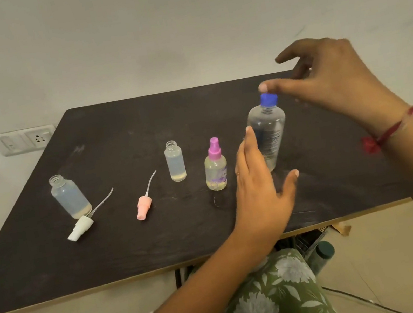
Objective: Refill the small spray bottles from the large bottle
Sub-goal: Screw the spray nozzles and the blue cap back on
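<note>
The large clear bottle (269, 132) with a blue cap stands upright on the dark table (159, 240), right of centre. My right hand (329, 81) hovers open just above its cap, thumb tip near the cap. My left hand (260, 191) is open beside the bottle's lower left, fingers apart, not gripping. A small bottle with a purple spray top (215, 165) stands left of it. An uncapped small bottle (175, 161) stands further left. Another uncapped bottle (70, 197) stands at the far left.
A pink spray head with its tube (144, 205) and a white spray head with its tube (81, 226) lie on the table. A wall socket (23, 140) sits behind the table's left corner. The table's front edge runs near my lap.
</note>
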{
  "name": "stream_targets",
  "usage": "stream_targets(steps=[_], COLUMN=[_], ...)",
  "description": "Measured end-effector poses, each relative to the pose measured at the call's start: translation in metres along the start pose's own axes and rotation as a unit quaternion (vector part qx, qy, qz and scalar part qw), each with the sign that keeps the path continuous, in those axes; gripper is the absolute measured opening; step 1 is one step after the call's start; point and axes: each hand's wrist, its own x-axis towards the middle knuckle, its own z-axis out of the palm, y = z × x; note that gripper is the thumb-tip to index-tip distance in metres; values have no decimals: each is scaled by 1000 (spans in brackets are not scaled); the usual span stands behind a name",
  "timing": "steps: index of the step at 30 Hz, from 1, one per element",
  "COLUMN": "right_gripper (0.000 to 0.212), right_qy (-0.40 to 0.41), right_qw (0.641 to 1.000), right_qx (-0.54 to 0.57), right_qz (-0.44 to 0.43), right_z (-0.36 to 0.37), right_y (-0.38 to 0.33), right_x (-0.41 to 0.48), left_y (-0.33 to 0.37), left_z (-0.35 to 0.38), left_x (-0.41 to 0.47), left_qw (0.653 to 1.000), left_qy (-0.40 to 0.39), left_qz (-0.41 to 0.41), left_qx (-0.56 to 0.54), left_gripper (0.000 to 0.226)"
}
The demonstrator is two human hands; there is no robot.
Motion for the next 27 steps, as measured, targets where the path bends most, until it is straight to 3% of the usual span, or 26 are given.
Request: stream_targets(steps=[4, 8, 11, 14, 18, 23, 27], right_gripper=[33, 23, 18, 19, 20, 21, 24], right_qy=[2, -71, -119, -153, -183, -182, -167], right_qw=[997, 991, 983, 977, 973, 976, 979], right_qx=[65, 90, 106, 106, 102, 99, 97], right_qz=[-36, -66, -90, -105, -95, -69, -69], right_z=[18, 53, 84, 113, 149, 181, 190], right_y=[-26, -52, -65, -77, -90, -98, -101], right_x=[-22, -40, -48, -55, -62, -74, -82], left_y=[-13, -36, -61, -80, -95, -102, -99], left_z=[-29, -72, -107, -137, -155, -164, -171], left_x=[-18, -28, -30, -29, -24, -17, -21], left_qw=[993, 986, 973, 934, 893, 907, 924], left_qy=[99, 146, 135, 82, 19, 59, 84], left_qz=[64, 44, -32, -150, -235, -206, -198], left_qx=[15, 65, 185, 313, 382, 362, 317], left_gripper=[60, 45, 55, 70, 69, 29, 19])
